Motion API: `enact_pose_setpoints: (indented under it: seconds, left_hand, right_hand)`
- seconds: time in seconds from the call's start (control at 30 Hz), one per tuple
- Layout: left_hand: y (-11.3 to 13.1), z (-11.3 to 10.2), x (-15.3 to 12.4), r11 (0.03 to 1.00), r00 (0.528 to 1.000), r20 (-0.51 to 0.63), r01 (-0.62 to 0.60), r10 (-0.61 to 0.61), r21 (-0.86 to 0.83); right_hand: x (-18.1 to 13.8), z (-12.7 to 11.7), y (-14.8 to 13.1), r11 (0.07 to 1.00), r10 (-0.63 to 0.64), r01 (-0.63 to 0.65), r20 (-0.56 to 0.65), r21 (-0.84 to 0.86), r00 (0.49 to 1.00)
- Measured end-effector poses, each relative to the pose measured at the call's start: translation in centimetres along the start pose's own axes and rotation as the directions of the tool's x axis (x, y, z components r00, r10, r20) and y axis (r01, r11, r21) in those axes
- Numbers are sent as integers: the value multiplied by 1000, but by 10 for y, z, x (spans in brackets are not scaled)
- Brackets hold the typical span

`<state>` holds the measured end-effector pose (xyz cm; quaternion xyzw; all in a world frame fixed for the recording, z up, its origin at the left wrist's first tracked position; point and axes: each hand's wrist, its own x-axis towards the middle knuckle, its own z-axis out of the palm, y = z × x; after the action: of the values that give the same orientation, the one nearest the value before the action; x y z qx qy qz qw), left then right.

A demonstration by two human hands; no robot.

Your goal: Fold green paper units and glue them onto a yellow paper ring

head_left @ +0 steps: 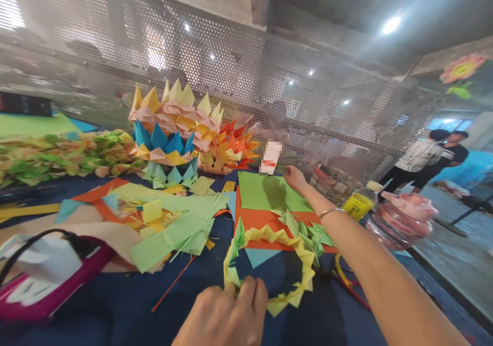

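Left hand (227,312): pinching the near left edge of a yellow folded-paper ring (307,264). Back of hand up, fingers curled under, knuckles toward the far side, fingertips mostly hidden. Comes in from the near edge, middle.

Ring sits at near centre, just above or on the dark blue table (131,320); can't tell which. Green folded points (239,233) stand on its left side, and its far side overlaps an orange sheet (265,220). Light blue sheet (262,257) shows through the loop.

Right arm stretched out long, running from near right to far centre, bracelet (332,212) at the wrist. Right hand (296,179) at the far right of a green sheet (250,194), fingers bent. Can't tell whether they're pinching anything or touching the sheet. A pale, partly blurred phone-like object (270,156) is near it, on its left, with a visible gap.

Around: green folded pieces (318,237) right of the ring; yellow-labelled bottle (360,202) and pink container (408,220) to the right, past the forearm. Loose light green sheets (173,233) left of the ring, stacked multicolour paper crowns (177,112) at far left of centre. Magenta case (90,279) near left.
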<state>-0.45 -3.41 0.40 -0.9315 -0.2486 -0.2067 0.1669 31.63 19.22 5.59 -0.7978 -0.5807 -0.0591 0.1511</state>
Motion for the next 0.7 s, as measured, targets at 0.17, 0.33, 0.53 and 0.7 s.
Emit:
enact_pose_setpoints:
  seconds: [0.17,0.33,0.53,0.7]
  left_hand:
    - [7,-11,-3,999,996,84,34,-32,-17]
    - [14,-26,-3,996,976,203,83,-75,-35]
    - [23,-31,-1,989,968,207,147,-142,-6]
    - [25,-24,-6,983,997,35,-57,64,-175]
  right_hand:
    - [-56,-52,17,990,-94,98,49,-103,994]
    - [-151,-89,30,956,-211,236,150,-172,966]
    - [-239,-81,34,930,-195,233,157,-283,968]
    - [-252,-63,30,938,-161,169,50,-301,986]
